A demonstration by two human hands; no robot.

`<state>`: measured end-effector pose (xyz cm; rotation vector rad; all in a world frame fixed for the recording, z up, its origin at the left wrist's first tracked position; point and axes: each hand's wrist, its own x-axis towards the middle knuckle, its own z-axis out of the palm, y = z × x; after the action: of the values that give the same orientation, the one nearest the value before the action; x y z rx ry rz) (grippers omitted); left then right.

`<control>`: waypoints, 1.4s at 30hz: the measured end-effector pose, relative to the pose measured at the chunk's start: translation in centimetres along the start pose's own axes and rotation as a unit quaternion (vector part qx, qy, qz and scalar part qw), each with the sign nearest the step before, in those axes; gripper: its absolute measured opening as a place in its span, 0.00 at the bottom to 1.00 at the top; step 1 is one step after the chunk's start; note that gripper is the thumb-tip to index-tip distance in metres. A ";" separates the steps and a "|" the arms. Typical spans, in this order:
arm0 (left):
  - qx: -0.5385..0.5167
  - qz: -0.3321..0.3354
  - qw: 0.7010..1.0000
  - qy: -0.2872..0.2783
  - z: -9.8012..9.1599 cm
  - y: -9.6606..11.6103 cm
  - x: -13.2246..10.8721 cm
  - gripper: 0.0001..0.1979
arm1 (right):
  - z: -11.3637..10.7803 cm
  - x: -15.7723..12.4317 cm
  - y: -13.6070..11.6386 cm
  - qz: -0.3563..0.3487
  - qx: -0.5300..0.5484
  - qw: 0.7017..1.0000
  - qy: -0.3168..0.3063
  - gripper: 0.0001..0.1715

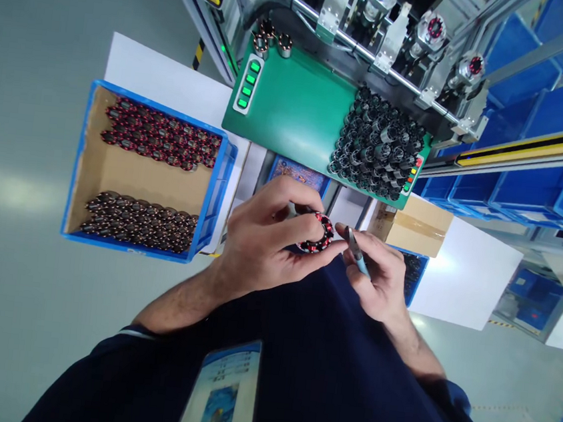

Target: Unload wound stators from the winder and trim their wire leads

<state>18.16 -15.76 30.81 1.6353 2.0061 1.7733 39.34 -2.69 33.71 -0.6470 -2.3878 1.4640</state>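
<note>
In front of my body, my left hand (279, 234) grips a ring-shaped motor stator (326, 234) with red and black parts around its face. The fingers wrap round it and hide its left side. Close on the right, my right hand (378, 271) is closed on a small hand tool (356, 251) with a dark metal tip and a light-blue handle. The tool's tip points up and left beside the stator, with a small gap between them. Most of the handle's lower end is hidden in the palm.
A blue crate (77, 169) at left holds rows of red-topped and copper stators. On the green machine bed (298, 95) stand many black cylindrical parts (379, 144) and several copper stators (285, 45). Behind runs a fixture rail (350, 40). A cardboard box (421, 224) sits at right.
</note>
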 end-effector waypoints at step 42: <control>-0.493 -0.430 0.755 -0.042 3.6 -0.7 -0.2 0.24 | 1.9 0.4 2.6 -0.061 -0.212 0.963 0.156 0.33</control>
<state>19.93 -13.13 28.92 0.3360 1.0226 1.7187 38.78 -2.98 30.48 -0.7422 -2.4414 0.7348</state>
